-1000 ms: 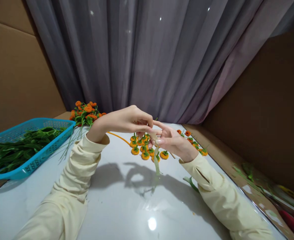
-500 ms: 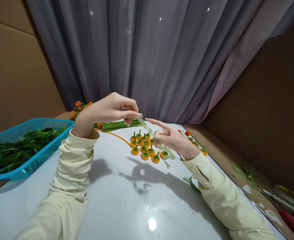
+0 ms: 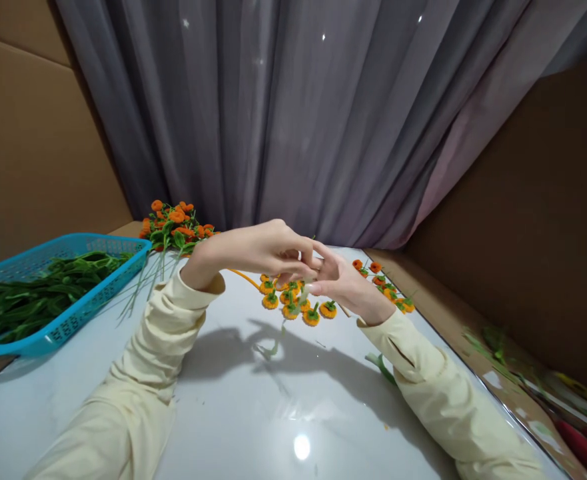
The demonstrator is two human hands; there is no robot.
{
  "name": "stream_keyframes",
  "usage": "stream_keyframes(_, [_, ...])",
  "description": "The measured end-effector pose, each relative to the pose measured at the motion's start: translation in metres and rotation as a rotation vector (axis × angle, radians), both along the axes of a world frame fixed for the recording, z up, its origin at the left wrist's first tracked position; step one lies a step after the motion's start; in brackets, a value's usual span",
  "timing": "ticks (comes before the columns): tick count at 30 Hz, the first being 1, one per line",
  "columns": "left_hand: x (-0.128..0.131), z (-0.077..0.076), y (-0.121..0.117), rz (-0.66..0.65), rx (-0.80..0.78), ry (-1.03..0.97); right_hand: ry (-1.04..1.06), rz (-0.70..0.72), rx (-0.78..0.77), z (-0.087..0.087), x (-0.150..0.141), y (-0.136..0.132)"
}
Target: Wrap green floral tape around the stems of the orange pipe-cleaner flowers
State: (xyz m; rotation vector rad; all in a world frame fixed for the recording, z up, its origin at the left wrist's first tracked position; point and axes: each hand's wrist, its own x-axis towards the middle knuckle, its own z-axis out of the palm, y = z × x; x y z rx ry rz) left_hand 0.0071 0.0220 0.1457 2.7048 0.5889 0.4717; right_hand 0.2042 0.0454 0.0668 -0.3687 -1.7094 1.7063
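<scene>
Over the table my left hand [image 3: 273, 250] and my right hand [image 3: 346, 283] meet at the fingertips, fingers bent together. A pale green, thin strip [image 3: 300, 303] hangs blurred from the pinched fingers, its lower end loose above the table; part of it is hidden by the hands. Just beyond and below lie several yellow-orange fuzzy flower heads [image 3: 289, 311] with green stubs pointing up. Beside my right forearm lies a green strip [image 3: 382, 367], partly covered by the sleeve.
A blue basket [image 3: 60, 333] of green fuzzy leaves [image 3: 48, 287] stands at left. Orange flowers on stems [image 3: 178, 220] lie behind it. More small orange flowers [image 3: 386, 287] lie at the right table edge. A grey curtain [image 3: 293, 120] hangs behind the white table [image 3: 233, 413].
My left hand has moved right and down to meet my right hand. The strip, stretched between the hands before, now dangles beneath them. The orange flowers at back left are more visible.
</scene>
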Motion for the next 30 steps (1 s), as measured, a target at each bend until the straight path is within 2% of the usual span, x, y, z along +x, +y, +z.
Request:
stream_keyframes(3, [0.004, -0.001, 0.0, -0.02, 0.007, 0.019, -0.019, 0.045, 0.004, -0.001, 0.002, 0.003])
stream_keyframes(7, [-0.003, 0.001, -0.002, 0.07, 0.069, 0.013, -0.083, 0.069, 0.016, 0.0, 0.004, 0.003])
stream_keyframes(13, [-0.015, 0.005, -0.001, 0.137, 0.056, -0.04, -0.15, 0.016, 0.021, 0.007, 0.006, -0.003])
stream_keyframes(21, [-0.027, 0.01, -0.003, 0.252, 0.073, -0.103, -0.222, -0.057, 0.039, 0.007, 0.007, -0.001])
stream_keyframes(27, [-0.022, 0.007, 0.001, 0.264, 0.076, -0.059, -0.247, -0.074, 0.066, 0.01, 0.008, -0.004])
stream_keyframes(30, [-0.019, 0.004, 0.005, 0.302, 0.06, 0.029, -0.228, -0.055, 0.071, 0.013, 0.01, -0.004])
